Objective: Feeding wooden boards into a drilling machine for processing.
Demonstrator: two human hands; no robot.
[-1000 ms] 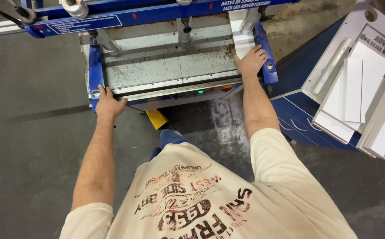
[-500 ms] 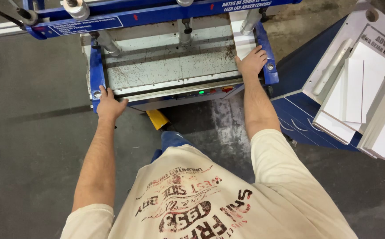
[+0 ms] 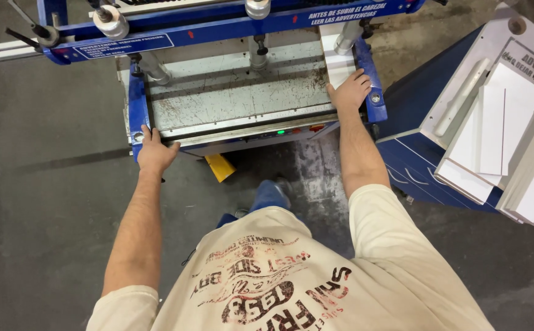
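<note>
Lighting: even, diffuse overhead light, moderately bright. Shadows: soft, faint, a darker patch on the floor (image 3: 52, 196) beneath the machine table (image 3: 236, 92). Glare: mild sheen on white panels (image 3: 494, 129) at right. Focus: sharp throughout, no motion blur. Distortion: slight wide-angle bending toward the frame edges.

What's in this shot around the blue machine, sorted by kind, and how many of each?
Hands: 2, left hand and right hand
Blue machine: 1
White strip under the right hand: 1
Yellow pedal: 1
Blue cart: 1
Total: 6
</note>
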